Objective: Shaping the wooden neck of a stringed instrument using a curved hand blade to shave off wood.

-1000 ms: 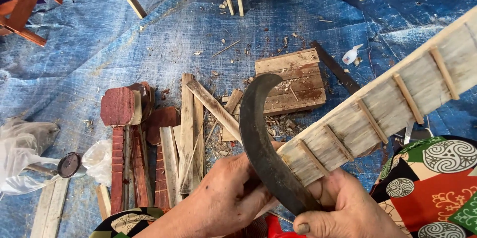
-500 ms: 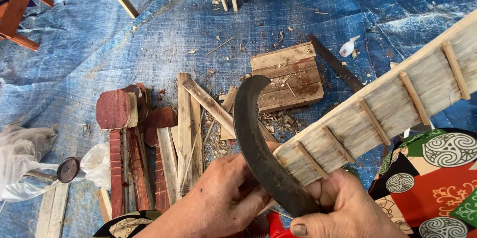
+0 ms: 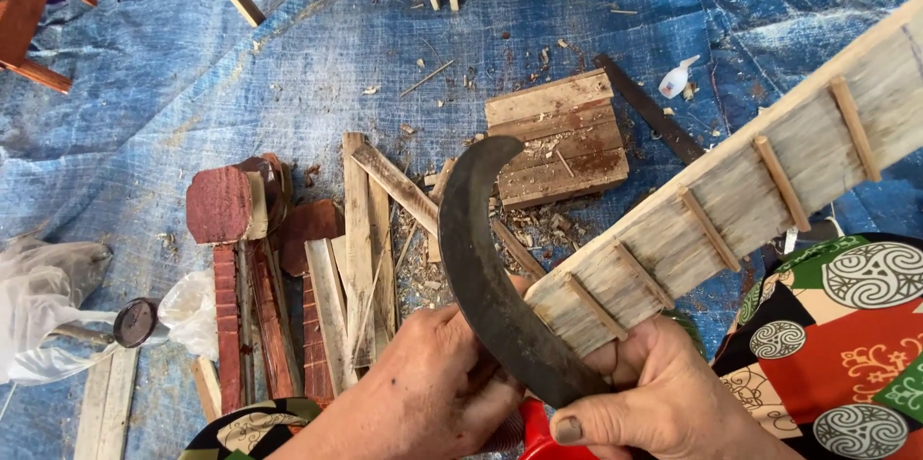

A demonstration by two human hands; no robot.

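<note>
— Both hands, what are they doing?

— Right hand (image 3: 663, 402) is wrapped around the near end of a long slatted wooden panel (image 3: 760, 181), thumb pressed over the lower part of a dark curved blade (image 3: 490, 277). So that hand clasps panel and blade together.

— And the left?

— Left hand (image 3: 423, 393) is closed against the blade's inner side, fingers bent around it just below the middle. The blade's handle end is hidden between my hands, so I cannot tell how it is gripped there.

— Where does the blade sit against the panel?

— Its curve rises from my hands and hooks up and rightward; its outer edge touches the panel's cut end. The panel runs off up and to the right, out of view, with thin cross strips (image 3: 782, 183) fixed along its face.

— What lies around you?

— Blue tarp (image 3: 288, 75) underneath, littered with wood chips. Just beyond the blade tip, a block of stacked boards (image 3: 558, 138). Left of my hands, a bundle of pale and reddish slats (image 3: 317, 277) lying side by side. Farther left, a small round dark lid (image 3: 135, 323) on clear plastic (image 3: 48, 297). A white squeeze bottle (image 3: 676, 80) rests near the panel's upper side. Patterned cloth (image 3: 846, 345) is at my right.
</note>
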